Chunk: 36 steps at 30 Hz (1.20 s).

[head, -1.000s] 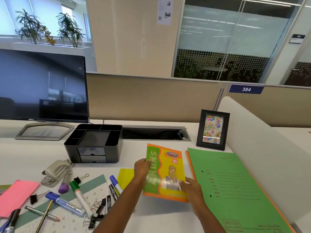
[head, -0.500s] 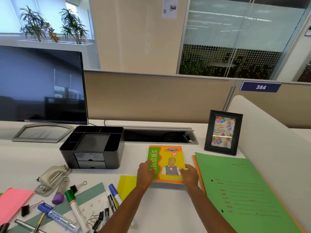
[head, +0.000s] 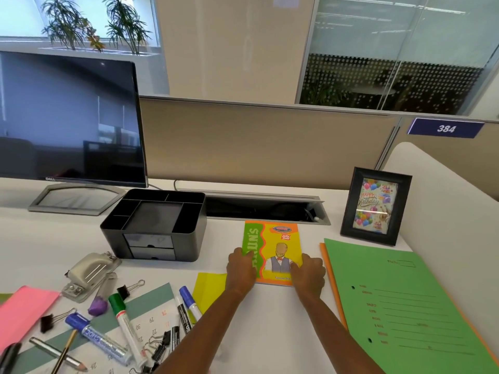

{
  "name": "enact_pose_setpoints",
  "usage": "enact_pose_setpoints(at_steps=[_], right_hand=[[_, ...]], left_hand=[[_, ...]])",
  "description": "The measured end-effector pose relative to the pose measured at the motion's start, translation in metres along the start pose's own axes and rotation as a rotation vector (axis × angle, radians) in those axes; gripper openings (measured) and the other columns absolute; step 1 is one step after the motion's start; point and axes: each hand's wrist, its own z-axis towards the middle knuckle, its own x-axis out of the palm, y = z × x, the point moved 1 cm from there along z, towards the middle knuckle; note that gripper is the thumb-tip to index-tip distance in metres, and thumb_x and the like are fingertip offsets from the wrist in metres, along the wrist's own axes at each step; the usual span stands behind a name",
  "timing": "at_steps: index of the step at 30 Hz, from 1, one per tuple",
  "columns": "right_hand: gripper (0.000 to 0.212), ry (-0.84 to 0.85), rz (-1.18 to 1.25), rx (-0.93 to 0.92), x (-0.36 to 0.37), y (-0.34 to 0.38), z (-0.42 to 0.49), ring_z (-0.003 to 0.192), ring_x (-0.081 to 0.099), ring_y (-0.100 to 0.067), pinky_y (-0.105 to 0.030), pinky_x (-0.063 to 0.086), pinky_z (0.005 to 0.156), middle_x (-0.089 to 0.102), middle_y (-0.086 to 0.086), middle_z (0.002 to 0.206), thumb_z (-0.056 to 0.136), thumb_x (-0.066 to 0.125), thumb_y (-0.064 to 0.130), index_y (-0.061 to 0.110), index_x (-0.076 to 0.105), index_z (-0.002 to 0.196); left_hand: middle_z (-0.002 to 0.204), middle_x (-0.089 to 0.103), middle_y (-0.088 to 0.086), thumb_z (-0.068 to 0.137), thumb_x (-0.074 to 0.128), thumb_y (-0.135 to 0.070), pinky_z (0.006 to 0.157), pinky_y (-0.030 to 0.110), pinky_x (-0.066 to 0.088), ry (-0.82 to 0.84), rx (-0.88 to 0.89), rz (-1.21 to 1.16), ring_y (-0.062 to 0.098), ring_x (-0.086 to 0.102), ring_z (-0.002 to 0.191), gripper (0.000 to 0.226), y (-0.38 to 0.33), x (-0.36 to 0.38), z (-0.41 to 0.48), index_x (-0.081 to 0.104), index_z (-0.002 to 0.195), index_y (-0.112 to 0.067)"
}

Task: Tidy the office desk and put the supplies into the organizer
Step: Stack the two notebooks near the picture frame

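Pressing flat on the white tabletop [head: 270,333], an orange-and-yellow exercise book [head: 279,247] lying between the organizer and the green folder. Left hand [head: 241,269] laid palm-down over the book's green left strip, fingers loosely curled on the cover, nothing gripped inside. Right hand [head: 309,273] laid likewise over the lower right corner, fingers bent against the edge; whether any fingertip hooks under the cover cannot be told. Black organizer [head: 155,225] to the left of the book, just in front of the monitor [head: 70,117], its top compartments showing no supplies, two small drawers closed in its front face. Green folder [head: 405,306] to the right, resting on an orange sheet [head: 330,273] whose edge shows just beside the right hand. Framed birthday card [head: 375,206] upright behind the folder. Yellow paper [head: 209,287] just beside the left wrist. Scattered lower left, well apart from the organizer: hole punch [head: 90,273], green-capped marker [head: 125,322], blue-capped marker [head: 94,336], second blue-capped marker [head: 190,299], purple-capped item [head: 98,306], binder clips [head: 131,287], pencil [head: 63,352], pink paper [head: 23,311], several of these lying on a calendar sheet [head: 151,303]. Cable tray [head: 264,209] recessed in the tabletop directly behind the book.
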Motion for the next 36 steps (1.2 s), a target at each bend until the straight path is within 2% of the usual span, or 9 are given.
enact_pose_setpoints(at_steps=[8, 11, 14, 22, 26, 29, 32, 34, 36], right_hand=[[0.049, -0.071, 0.116, -0.058, 0.003, -0.012, -0.007, 0.117, 0.039, -0.037, -0.038, 0.037, 0.092, 0.045, -0.022, 0.128, 0.09, 0.055, 0.021, 0.004, 0.041, 0.134], [0.05, -0.132, 0.105, -0.111, 0.006, -0.02, -0.026, 0.112, 0.042, -0.039, -0.043, 0.039, 0.088, 0.048, -0.024, 0.122, 0.088, 0.058, 0.016, 0.002, 0.042, 0.133], [0.05, -0.173, 0.083, -0.199, 0.012, -0.029, -0.05, 0.103, 0.047, -0.041, -0.046, 0.044, 0.082, 0.054, -0.025, 0.115, 0.082, 0.064, 0.01, 0.0, 0.047, 0.128], [0.053, -0.149, 0.046, -0.292, 0.021, -0.035, -0.1, 0.122, 0.041, -0.044, -0.05, 0.042, 0.093, 0.041, -0.028, 0.134, 0.081, 0.066, 0.013, -0.002, 0.047, 0.128], [0.056, -0.1, -0.058, -0.423, 0.027, -0.035, -0.118, 0.106, 0.054, -0.053, -0.056, 0.052, 0.068, 0.052, -0.036, 0.12, 0.061, 0.082, 0.007, -0.004, 0.061, 0.111], [0.033, -0.197, -0.097, -0.532, 0.028, -0.029, -0.132, 0.104, 0.058, -0.046, -0.049, 0.054, 0.057, 0.06, -0.03, 0.114, 0.078, 0.062, 0.023, 0.002, 0.065, 0.103], [0.042, -0.231, -0.096, -0.658, 0.029, -0.02, -0.145, 0.11, 0.045, -0.03, -0.039, 0.056, 0.059, 0.064, -0.022, 0.11, 0.09, 0.028, 0.036, 0.01, 0.058, 0.104], [0.032, -0.187, -0.088, -0.709, 0.03, -0.01, -0.157, 0.109, 0.052, -0.03, -0.033, 0.056, 0.061, 0.066, -0.019, 0.108, 0.085, 0.041, 0.029, 0.011, 0.06, 0.103], [0.033, -0.114, -0.053, -0.74, 0.034, 0.002, -0.169, 0.101, 0.064, -0.033, -0.033, 0.056, 0.064, 0.066, -0.018, 0.109, 0.071, 0.059, 0.023, 0.009, 0.066, 0.1]], left_hand=[[0.133, 0.045, 0.013, 0.093, 0.043, -0.009, 0.098, 0.031, 0.037, -0.105, 0.106, 0.011, 0.027, 0.042, 0.12, 0.036, 0.001, 0.0, -0.012, 0.047, 0.129, -0.009], [0.101, 0.068, 0.011, 0.064, 0.077, -0.001, 0.072, 0.028, 0.054, -0.282, 0.223, -0.055, 0.025, 0.066, 0.088, 0.036, 0.003, -0.007, -0.025, 0.069, 0.097, -0.011], [0.083, 0.072, 0.003, 0.043, 0.08, 0.003, 0.056, 0.02, 0.053, -0.311, 0.292, -0.046, 0.018, 0.07, 0.071, 0.042, 0.006, -0.01, -0.043, 0.072, 0.079, -0.018], [0.094, 0.07, 0.009, 0.052, 0.072, 0.008, 0.064, 0.024, 0.055, -0.351, 0.256, -0.039, 0.023, 0.069, 0.083, 0.04, 0.024, -0.01, -0.091, 0.069, 0.085, -0.016], [0.092, 0.07, 0.009, 0.053, 0.059, -0.001, 0.06, 0.026, 0.055, -0.347, 0.182, 0.045, 0.026, 0.069, 0.084, 0.032, 0.041, -0.019, -0.11, 0.071, 0.079, -0.014], [0.091, 0.07, 0.013, 0.05, 0.07, 0.006, 0.056, 0.029, 0.055, -0.384, 0.111, 0.05, 0.029, 0.07, 0.077, 0.035, 0.057, -0.032, -0.125, 0.072, 0.08, -0.01], [0.114, 0.063, 0.017, 0.072, 0.062, 0.005, 0.081, 0.034, 0.052, -0.391, -0.006, -0.032, 0.032, 0.063, 0.1, 0.034, 0.068, -0.046, -0.143, 0.068, 0.104, -0.008], [0.129, 0.053, 0.013, 0.086, 0.053, -0.002, 0.095, 0.033, 0.043, -0.406, -0.067, -0.001, 0.028, 0.053, 0.115, 0.036, 0.078, -0.056, -0.154, 0.058, 0.12, -0.008], [0.126, 0.055, 0.016, 0.082, 0.056, 0.003, 0.097, 0.038, 0.043, -0.434, -0.088, 0.021, 0.031, 0.052, 0.117, 0.037, 0.091, -0.067, -0.161, 0.059, 0.117, -0.005]])
